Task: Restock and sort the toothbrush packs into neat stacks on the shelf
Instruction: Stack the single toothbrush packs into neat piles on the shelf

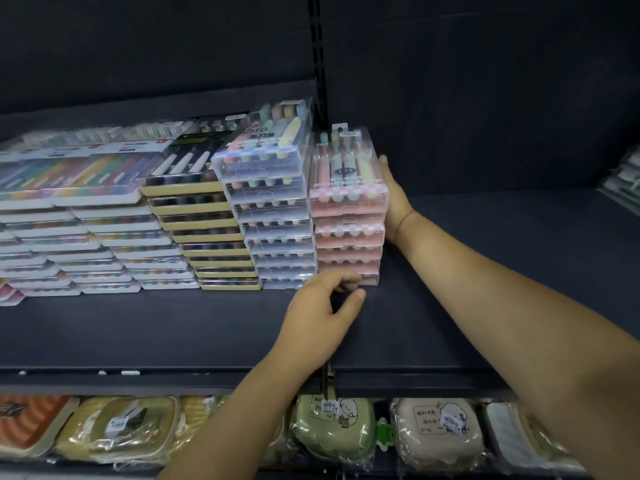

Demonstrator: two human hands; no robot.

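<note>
The pink stack (348,202) stands on the shelf (173,334) just off frame centre toward 1 o'clock, its left side touching the blue stack (273,202). The right hand (394,199) lies flat with straight fingers against its 3 o'clock side. The left hand (322,306) is at its 6 o'clock foot, fingers curled against the lowest pack's front and thumb apart below; whether it grips cannot be told. The step looks like squaring the pile. It should go best with an even, light push toward 9 o'clock from the flat palm while the left hand nudges the fronts level, since the smooth clear boxes probably slide and the upper packs already sit slightly askew. Counted, the pink stack shows about five packs and the blue one seven or eight. At its 9 o'clock the black stack (207,230) shows about eight, and beyond that lie at least two white stacks (76,220), too blurred to count.
</note>
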